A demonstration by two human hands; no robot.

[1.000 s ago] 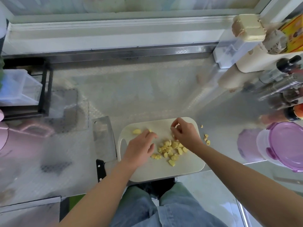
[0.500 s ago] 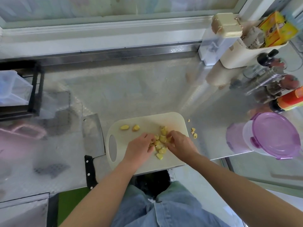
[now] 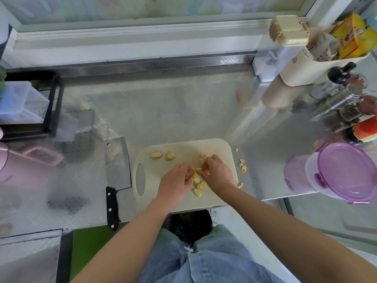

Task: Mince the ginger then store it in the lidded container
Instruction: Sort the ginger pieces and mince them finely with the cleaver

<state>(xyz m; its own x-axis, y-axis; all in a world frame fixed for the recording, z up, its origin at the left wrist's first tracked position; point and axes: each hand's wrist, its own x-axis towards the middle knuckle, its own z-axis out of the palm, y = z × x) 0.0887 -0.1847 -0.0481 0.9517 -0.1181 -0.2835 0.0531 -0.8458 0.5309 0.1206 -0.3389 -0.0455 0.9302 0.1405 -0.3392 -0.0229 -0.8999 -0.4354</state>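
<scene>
Two hands are shown over a pale cutting board (image 3: 183, 149) set at the near edge of a metal counter (image 3: 173, 111). The left hand (image 3: 177, 181) is laid with bent fingers against a small heap of ginger pieces (image 3: 199, 186) at the board's middle; whether any piece is gripped cannot be told. The right hand (image 3: 219, 174) is curled at the far side of the heap, and yellow pieces are pinched at its fingertips. Part of the heap is hidden beneath both hands. Two larger chunks (image 3: 163, 155) are left apart near the board's far left corner. Several stray bits (image 3: 242, 166) are scattered on the counter just off the board's right edge. A cleaver (image 3: 117, 160) is laid flat just beside the board's left edge, black handle toward the person. The plastic container (image 3: 346, 174), with its purple lid on, is placed well to the right at the counter's edge, with the stray bits between it and the board. Bottles (image 3: 342, 94) and a cream caddy (image 3: 318, 67) are crowded behind the container, and a black rack (image 3: 54, 105) is seen at far left
</scene>
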